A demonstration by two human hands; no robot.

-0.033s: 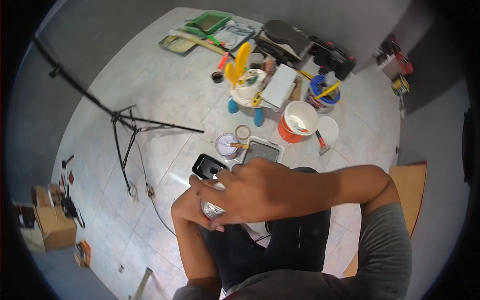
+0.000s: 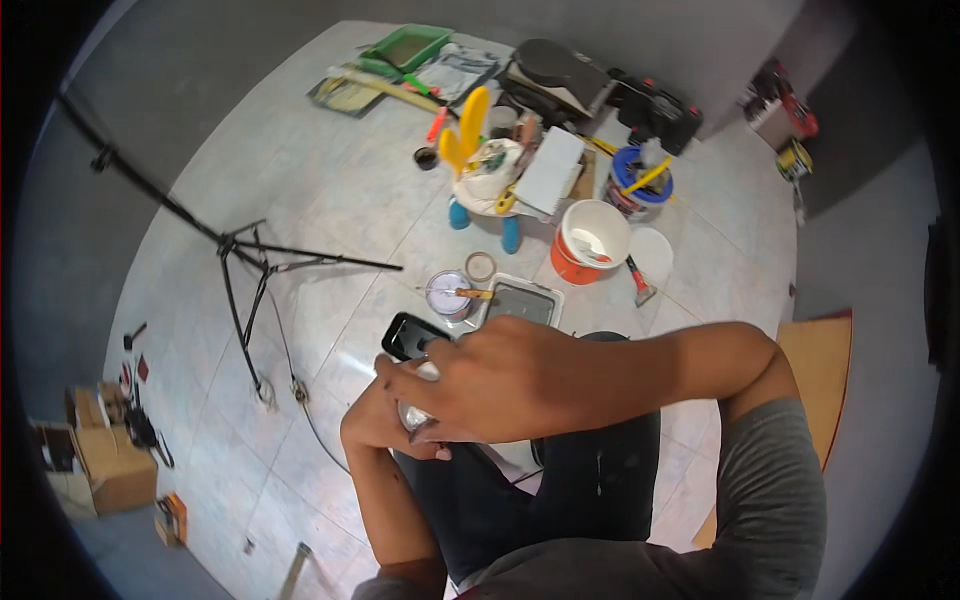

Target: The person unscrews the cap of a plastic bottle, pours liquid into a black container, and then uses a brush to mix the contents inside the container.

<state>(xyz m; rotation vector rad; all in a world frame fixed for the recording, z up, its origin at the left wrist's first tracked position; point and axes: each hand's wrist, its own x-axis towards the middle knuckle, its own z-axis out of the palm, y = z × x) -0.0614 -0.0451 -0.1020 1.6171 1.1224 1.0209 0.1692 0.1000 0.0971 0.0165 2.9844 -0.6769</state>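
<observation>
shifted slightly leftward in view since the earlier frame is the orange bucket (image 2: 577, 266). a silvery container (image 2: 412, 414) is gripped by the left hand (image 2: 370, 418) above the lap (image 2: 590, 480), near the black tray (image 2: 404, 336), and is straddled by the right hand (image 2: 490, 385), fingers bent; whether pinched cannot be told.

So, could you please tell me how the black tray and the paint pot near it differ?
The black tray is roughly rectangular with rounded corners, whereas the paint pot is round. The tray looks black inside, while the pot shows pale lavender. A wooden handle sticks out past the pot's right edge; no such handle shows on the tray. Both are open-topped and stand on the tiled floor.
</observation>
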